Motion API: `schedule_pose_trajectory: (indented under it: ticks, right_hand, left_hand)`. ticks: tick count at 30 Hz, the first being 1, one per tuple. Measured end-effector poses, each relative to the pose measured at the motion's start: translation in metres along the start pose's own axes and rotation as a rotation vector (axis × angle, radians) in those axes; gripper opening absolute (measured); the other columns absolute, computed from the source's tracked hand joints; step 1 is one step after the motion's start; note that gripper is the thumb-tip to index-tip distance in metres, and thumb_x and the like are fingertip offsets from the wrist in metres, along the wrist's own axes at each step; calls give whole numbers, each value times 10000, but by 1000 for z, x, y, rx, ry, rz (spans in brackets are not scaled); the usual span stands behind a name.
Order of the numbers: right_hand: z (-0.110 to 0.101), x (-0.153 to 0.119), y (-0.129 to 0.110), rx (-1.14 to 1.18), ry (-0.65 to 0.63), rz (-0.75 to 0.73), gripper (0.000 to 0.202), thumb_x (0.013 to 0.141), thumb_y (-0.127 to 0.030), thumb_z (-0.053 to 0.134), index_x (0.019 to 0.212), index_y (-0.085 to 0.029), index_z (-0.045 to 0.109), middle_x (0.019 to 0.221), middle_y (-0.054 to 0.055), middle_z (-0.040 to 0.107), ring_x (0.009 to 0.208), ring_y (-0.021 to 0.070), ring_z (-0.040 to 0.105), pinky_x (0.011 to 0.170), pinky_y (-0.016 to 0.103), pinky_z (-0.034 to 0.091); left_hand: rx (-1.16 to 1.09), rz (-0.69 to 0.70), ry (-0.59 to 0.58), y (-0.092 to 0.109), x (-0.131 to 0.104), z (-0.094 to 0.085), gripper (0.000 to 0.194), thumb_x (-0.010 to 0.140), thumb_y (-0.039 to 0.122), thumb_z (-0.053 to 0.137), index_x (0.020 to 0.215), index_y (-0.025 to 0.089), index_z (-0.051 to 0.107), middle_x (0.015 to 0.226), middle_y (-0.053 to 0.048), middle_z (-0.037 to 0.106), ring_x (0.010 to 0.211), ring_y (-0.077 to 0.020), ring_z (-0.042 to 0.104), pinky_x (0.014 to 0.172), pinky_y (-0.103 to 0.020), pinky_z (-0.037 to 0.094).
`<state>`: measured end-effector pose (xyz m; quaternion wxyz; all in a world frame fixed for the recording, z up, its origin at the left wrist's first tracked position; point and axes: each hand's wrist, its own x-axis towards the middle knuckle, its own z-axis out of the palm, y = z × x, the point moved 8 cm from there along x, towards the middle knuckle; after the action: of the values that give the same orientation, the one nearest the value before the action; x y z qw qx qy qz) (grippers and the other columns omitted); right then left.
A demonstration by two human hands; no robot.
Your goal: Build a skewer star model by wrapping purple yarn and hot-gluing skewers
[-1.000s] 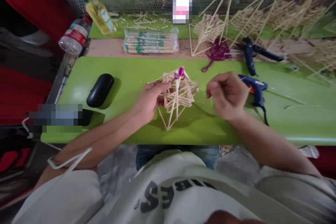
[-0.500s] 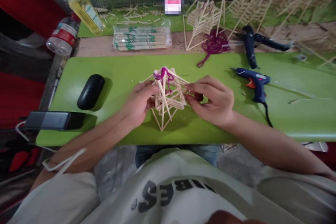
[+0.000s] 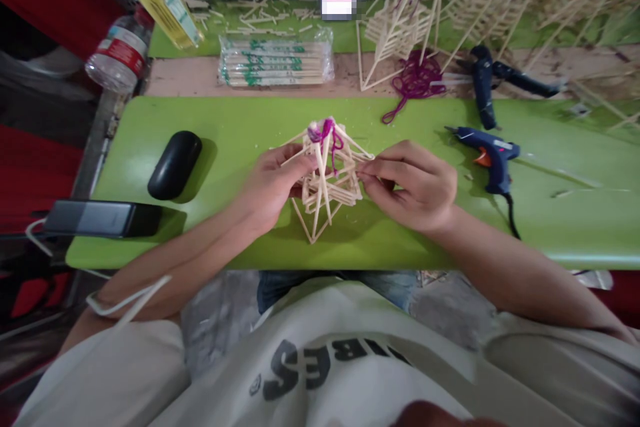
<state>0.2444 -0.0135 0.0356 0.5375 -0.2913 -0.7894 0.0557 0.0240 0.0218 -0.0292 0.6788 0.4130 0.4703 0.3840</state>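
Observation:
A small frame of pale wooden sticks [image 3: 320, 199], with purple yarn [image 3: 327, 130] at its peak, is held above the green table [image 3: 240, 120]. My left hand [image 3: 280, 180] grips its left side between thumb and fingers. On the other side, my right hand [image 3: 413, 183] has thumb and fingertips pinched together at the frame's right edge, by a stick end. Whether a separate small piece lies in that pinch is too small to tell.
A blue glue gun [image 3: 493, 153] lies right, a black case [image 3: 175, 165] and a dark box [image 3: 103, 218] left. Behind are packaged sticks [image 3: 275, 63], a purple yarn pile [image 3: 417, 77], dark pliers-like tools [image 3: 484, 87], bottles [image 3: 120, 53] and finished stick frames [image 3: 397, 27].
The stick frame and my left hand have shifted slightly right in view. My right hand has also moved a little right, its fingertips now nearer the frame's right stick end.

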Motion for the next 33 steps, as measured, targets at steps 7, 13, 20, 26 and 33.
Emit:
schedule_pose_trajectory:
  ticks: [7, 13, 20, 26, 33]
  right_hand:
    - [-1, 4, 6, 45, 1, 192, 170, 945, -135, 801, 997, -295, 824, 920, 43, 800, 663, 172, 629, 584, 383, 463]
    - [-27, -1, 39, 70, 250, 415, 370, 1082, -544, 805, 852, -289, 668, 744, 23, 579, 667, 190, 482, 648, 411, 345]
    - [-29, -7, 83, 116, 151, 746, 781, 1104, -893, 678, 655, -263, 573, 572, 16, 463, 521, 139, 367, 540, 403, 203]
    - [-11, -7, 63, 88, -57, 702, 743, 1083, -883, 728, 722, -243, 619, 601, -13, 480, 566, 123, 372, 538, 356, 221]
    - [2, -11, 52, 207, -220, 687, 445, 1172, -574, 738, 878, -241, 708, 683, -9, 673, 574, 122, 510, 543, 329, 341]
  left_hand:
    - [57, 41, 32, 11, -2, 3, 395, 958, 495, 1007, 846, 200, 768, 860, -30, 777, 637, -103, 625, 542, -232, 547]
    - [-30, 37, 50, 6, 3, -2, 413, 936, 503, 1001, 841, 213, 723, 846, -21, 782, 670, -141, 708, 551, -250, 577]
    - [-55, -16, 47, 2, 2, 0, 424, 845, 409, 1037, 784, 219, 663, 655, 47, 604, 528, -103, 557, 478, -241, 486]
    - [-42, -15, 60, 3, 0, -2, 400, 840, 388, 1057, 826, 211, 698, 672, 51, 627, 520, -90, 557, 498, -225, 521]
    - [-64, -47, 49, -6, 4, -11, 394, 897, 464, 1054, 873, 219, 746, 748, 29, 720, 593, -123, 665, 572, -258, 626]
